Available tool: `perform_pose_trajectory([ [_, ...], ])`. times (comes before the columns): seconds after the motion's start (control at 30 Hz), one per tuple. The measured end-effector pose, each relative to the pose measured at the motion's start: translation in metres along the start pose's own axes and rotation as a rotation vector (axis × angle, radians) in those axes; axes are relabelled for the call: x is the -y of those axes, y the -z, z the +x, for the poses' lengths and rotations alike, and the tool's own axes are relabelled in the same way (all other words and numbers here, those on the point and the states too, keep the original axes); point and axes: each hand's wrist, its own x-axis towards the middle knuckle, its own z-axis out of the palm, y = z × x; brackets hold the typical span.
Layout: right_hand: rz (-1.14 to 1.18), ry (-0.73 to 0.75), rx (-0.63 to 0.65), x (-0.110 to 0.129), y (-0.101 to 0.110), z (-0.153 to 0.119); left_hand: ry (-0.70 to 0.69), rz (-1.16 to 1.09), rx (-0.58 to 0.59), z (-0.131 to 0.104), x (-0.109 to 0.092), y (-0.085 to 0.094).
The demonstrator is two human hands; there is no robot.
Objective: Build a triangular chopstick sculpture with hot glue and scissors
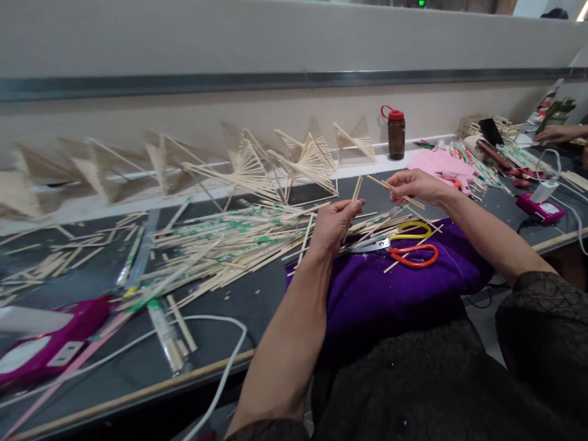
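Observation:
Closed around a couple of thin wooden sticks [357, 188], my left hand [335, 223] holds them pointing up above the purple cloth [386, 300]. My right hand [416, 187] pinches another thin wooden stick [377, 182], which slants down to the right through the fingers. The two hands are a short way apart. Below them, scissors [416, 256] with one yellow and one red handle lie partly open on the cloth. A large heap of wooden sticks [234, 245], some in clear and green wrappers, spreads over the table left of my left hand.
Twisted stick models [305, 162] stand along the wall. A brown bottle with a red lid [396, 135] is behind my hands. Magenta power strips [544, 209] and white cables lie on the table. At far right is another person's hand [558, 133].

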Motion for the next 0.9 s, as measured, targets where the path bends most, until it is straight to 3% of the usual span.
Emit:
perform_pose_trajectory([
  [0.27, 0.001, 0.024, 0.007, 0.003, -0.055, 0.013, 0.073, -0.352, -0.049, 0.002, 0.001, -0.007],
  [0.53, 0.048, 0.024, 0.055, -0.001, -0.067, 0.014, 0.084, -0.452, 0.044, 0.0, 0.001, -0.013],
  [0.77, -0.124, -0.038, 0.152, -0.001, -0.069, 0.01, 0.067, -0.615, -0.221, 0.01, -0.002, 0.005],
  [0.9, -0.24, -0.024, 0.155, -0.001, -0.06, 0.008, 0.092, -0.701, -0.308, 0.017, 0.0, 0.019],
])
